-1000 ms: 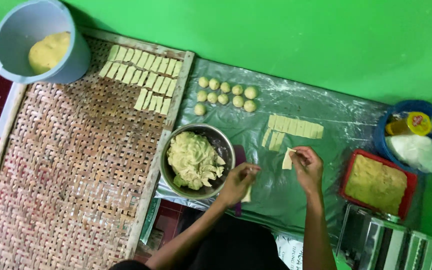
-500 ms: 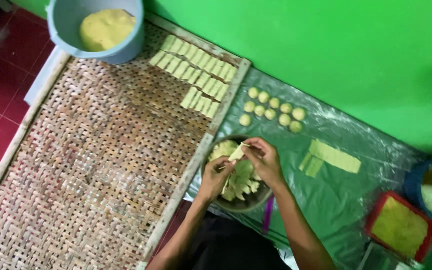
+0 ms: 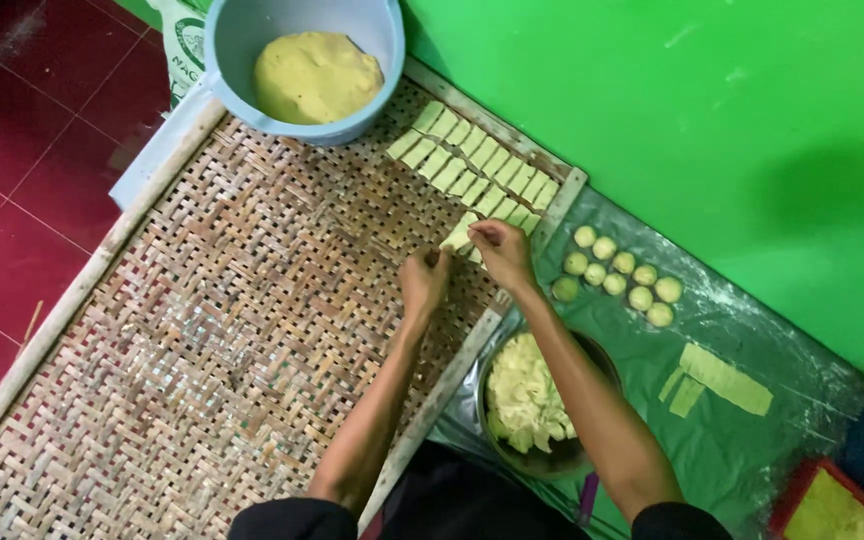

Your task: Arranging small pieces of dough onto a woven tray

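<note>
I see my right hand (image 3: 500, 252) pinching a flat, pale rectangular dough strip (image 3: 459, 234) onto the coarse woven bamboo tray (image 3: 202, 330), beside the laid rows. My left hand (image 3: 425, 278), fingers curled closed, rests just beside.

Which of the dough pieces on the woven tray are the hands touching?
The piece at the near end of the second row, under the right hand; the left hand sits beside it. The other pieces lie untouched.

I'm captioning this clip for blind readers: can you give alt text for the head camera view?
Seen from above, a person's right hand sets a folded dough piece beside rows of others on a woven bamboo tray, the left hand close by. A blue bucket of dough sits at the tray's far end.
</note>
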